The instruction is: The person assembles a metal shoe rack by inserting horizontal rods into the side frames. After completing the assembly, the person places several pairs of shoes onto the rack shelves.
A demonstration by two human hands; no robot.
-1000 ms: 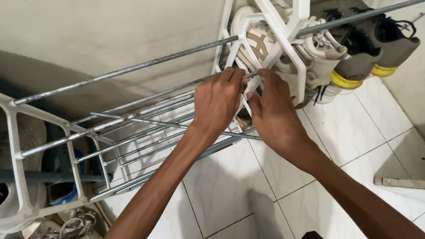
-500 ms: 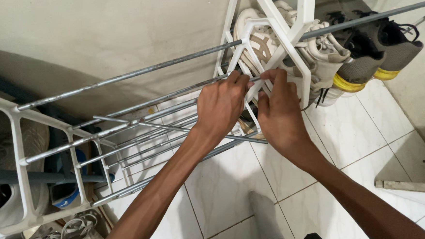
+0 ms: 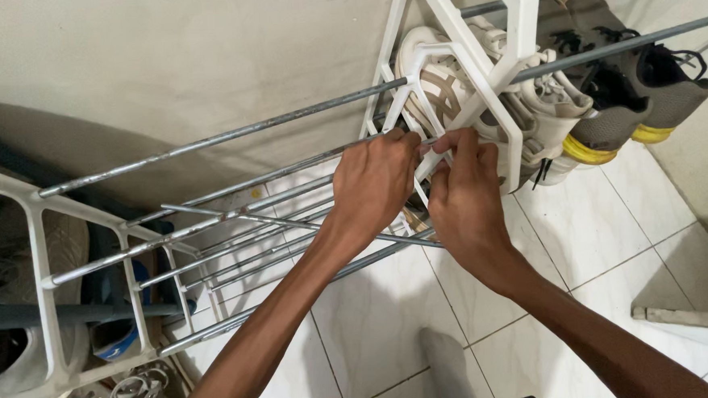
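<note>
1. The left hand [image 3: 376, 182] is curled tight around a thin grey metal rod [image 3: 280, 174] of a shoe rack, fingers closed on it just where the rod meets the white plastic side frame [image 3: 477, 75].
2. The right hand [image 3: 465, 193] sits just beside the left, knuckles nearly touching it; its fingertips [image 3: 448, 140] pinch narrowly at the same joint, thumb against the frame's lower strut. Whether they clasp the rod's end or the plastic itself cannot be told.
3. Above and beyond the fingers, behind the frame, a beige-and-white sneaker [image 3: 436, 77] is tucked on its side.
4. To the right of the fingers, grey sneakers with yellow heels [image 3: 623, 104] rest on other rods.
5. Below the left wrist, further parallel rods [image 3: 235, 237] run off leftward to a second white side frame [image 3: 44, 296].
6. Under both forearms lies a white tiled floor [image 3: 376, 319].
</note>
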